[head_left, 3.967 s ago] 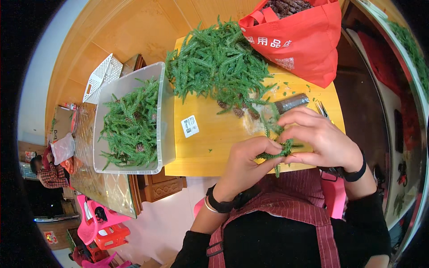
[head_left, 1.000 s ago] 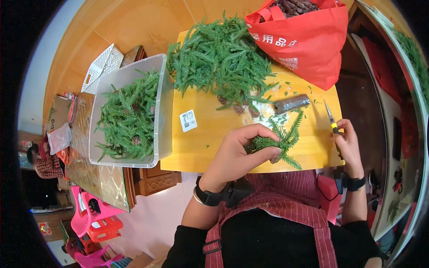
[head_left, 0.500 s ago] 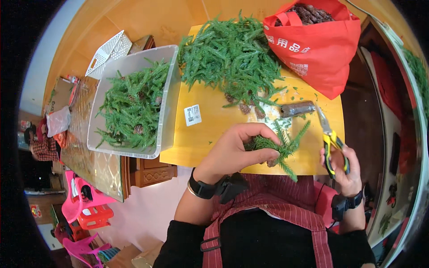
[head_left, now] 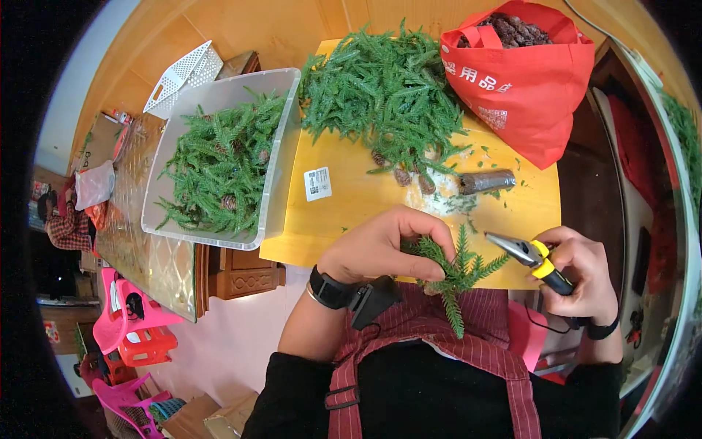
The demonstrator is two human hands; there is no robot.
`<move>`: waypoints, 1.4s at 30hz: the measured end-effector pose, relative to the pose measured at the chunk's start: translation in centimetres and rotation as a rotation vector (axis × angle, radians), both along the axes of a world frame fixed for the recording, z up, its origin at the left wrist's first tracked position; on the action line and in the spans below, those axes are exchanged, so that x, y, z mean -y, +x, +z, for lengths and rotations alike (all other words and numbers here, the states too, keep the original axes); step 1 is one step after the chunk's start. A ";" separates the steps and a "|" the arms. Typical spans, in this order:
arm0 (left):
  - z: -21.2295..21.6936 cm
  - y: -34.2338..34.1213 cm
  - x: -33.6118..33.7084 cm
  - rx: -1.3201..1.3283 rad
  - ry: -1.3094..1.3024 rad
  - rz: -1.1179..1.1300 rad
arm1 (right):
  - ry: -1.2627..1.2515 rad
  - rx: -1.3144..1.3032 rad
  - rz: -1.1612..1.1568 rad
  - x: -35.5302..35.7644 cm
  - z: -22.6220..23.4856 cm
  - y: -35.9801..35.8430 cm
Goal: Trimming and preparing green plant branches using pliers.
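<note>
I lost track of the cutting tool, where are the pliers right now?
In the head view, the yellow-handled pliers are in the right hand, lower right, nose pointing toward the green sprig.

Smooth yellow board, clear plastic bin, metal-nosed pliers

one bin, one red bag, one pliers

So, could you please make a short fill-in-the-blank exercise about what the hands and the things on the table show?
1. The left hand holds a green ____ sprig.
2. The right hand holds pliers with ____ handles.
3. The clear plastic bin stands to the ____ of the yellow board.
4. The bag is ____.

Missing words: fir; yellow; left; red
</note>
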State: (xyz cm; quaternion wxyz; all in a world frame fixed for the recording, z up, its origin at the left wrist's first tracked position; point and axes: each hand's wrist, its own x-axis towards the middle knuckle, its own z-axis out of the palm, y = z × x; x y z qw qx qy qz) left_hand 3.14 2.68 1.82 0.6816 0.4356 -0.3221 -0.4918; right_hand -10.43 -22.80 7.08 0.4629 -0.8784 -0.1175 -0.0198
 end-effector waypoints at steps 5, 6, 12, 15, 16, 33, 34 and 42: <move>-0.2 -0.1 -0.1 -0.015 -0.028 -0.071 | -0.243 0.158 0.167 0.1 -0.3 0.7; -0.2 -0.1 0.0 -0.016 -0.027 -0.072 | -0.242 0.157 0.167 0.1 -0.2 0.7; -0.4 0.1 0.4 0.007 -0.064 -0.125 | -0.265 0.125 0.285 0.1 0.7 1.1; -0.5 0.2 0.5 0.010 -0.072 -0.150 | -0.266 0.149 0.277 0.2 0.5 1.2; -0.5 0.2 0.5 0.015 -0.070 -0.155 | -0.266 0.140 0.291 0.2 0.5 1.3; -0.7 0.2 0.4 -0.067 -0.035 -0.253 | -0.234 0.163 0.354 0.5 -0.2 1.9; -0.6 0.2 0.4 -0.051 -0.042 -0.247 | -0.246 0.170 0.350 0.6 -0.2 1.9; 0.0 0.0 0.3 0.015 0.054 -0.078 | -0.236 0.165 0.211 0.5 -0.3 1.4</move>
